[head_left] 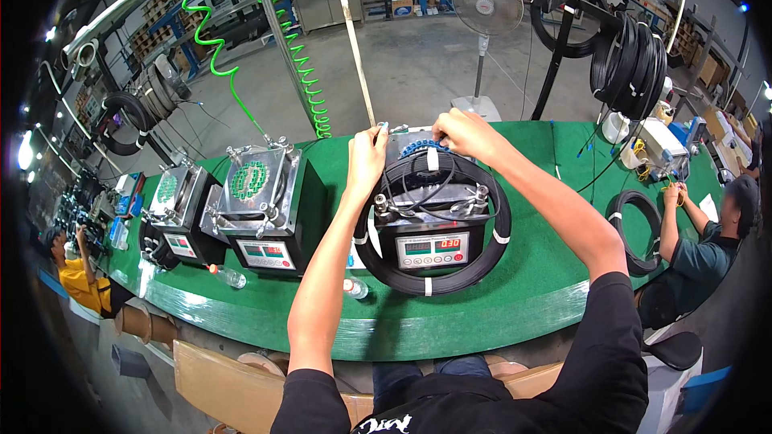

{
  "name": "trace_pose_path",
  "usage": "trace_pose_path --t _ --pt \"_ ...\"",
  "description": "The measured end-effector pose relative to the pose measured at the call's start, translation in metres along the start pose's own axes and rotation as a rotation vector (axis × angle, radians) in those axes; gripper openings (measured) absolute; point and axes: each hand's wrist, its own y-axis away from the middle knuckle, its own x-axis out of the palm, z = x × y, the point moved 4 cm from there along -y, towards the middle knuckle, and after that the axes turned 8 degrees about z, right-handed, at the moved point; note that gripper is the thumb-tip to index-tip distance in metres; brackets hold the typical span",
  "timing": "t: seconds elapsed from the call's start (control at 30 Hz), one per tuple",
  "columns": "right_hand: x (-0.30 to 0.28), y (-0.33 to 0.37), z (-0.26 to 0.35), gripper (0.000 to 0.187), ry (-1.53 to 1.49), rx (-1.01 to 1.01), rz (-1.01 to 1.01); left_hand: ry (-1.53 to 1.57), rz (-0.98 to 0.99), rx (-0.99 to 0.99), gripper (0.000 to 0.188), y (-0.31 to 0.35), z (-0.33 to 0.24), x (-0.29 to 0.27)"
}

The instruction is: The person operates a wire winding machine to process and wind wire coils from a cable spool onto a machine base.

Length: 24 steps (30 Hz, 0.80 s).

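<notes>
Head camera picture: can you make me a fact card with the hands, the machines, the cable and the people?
Front machine: dark box, display lit red
Left hand: above its top, fingertips pinched; anything held is too small to tell
Right hand: fingers by the blue pieces
Black cable coil: round, in front of the machine
Other machines: two, to the left, with green pieces on top
Table: green
Co-workers: one left, in yellow; one right, dark shirt

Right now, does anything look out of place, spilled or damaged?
Nothing looks plainly spilled or damaged. The round black cable coil looks slightly odd, overlapping the front of the black, metal-topped machine and crowding around its grey control panel.
</notes>
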Motion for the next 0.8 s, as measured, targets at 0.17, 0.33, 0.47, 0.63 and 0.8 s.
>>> trace_pose_path --t 0.17,0.33,0.47,0.63,0.8 --pt "-0.008 -0.026 0.039 0.013 0.350 -0.009 0.171 0.063 -0.055 0.127 0.030 0.003 0.000 0.004" --pt "-0.002 -0.049 0.014 0.009 0.237 0.173 0.223 0.141 -0.059 0.168 0.023 -0.001 0.000 0.009" --pt "-0.004 -0.047 0.001 0.011 0.049 0.390 0.541 0.087 0.007 0.118 0.021 0.000 0.002 0.004" --pt "-0.002 -0.053 0.007 0.008 0.133 0.409 0.503 0.189 0.154 0.079 0.021 -0.004 -0.007 0.006" --pt "0.004 -0.052 -0.007 0.013 -0.042 0.394 0.533 0.052 0.256 0.190 0.019 -0.008 -0.028 -0.006"
